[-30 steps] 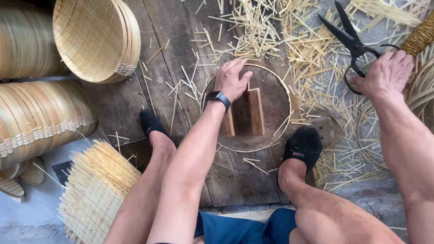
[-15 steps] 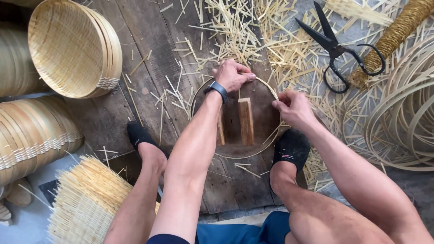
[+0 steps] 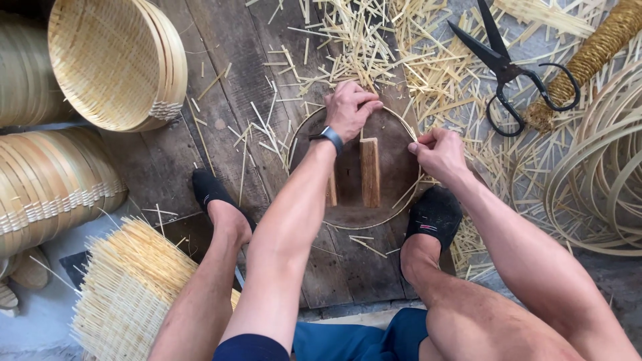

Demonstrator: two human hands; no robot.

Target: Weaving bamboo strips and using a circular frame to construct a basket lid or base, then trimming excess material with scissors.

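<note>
Early days by the look of it: the thin hoop (image 3: 394, 215) is laid flat on the floor around a wood block (image 3: 370, 171). Its far rim is pressed by the left hand (image 3: 350, 110), fingers curled; its right edge is pinched shut by the right hand (image 3: 438, 152). Nothing is woven yet, and the scissors (image 3: 509, 70) are left aside.

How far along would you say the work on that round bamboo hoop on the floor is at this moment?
Done: several finished woven baskets lie to the left, and cut splints litter the planks. In hand: the left hand presses the top of the thin bamboo hoop and the right hand pinches its right edge. Left: the hoop is bare, with no weaving on it; the scissors lie aside.
</note>
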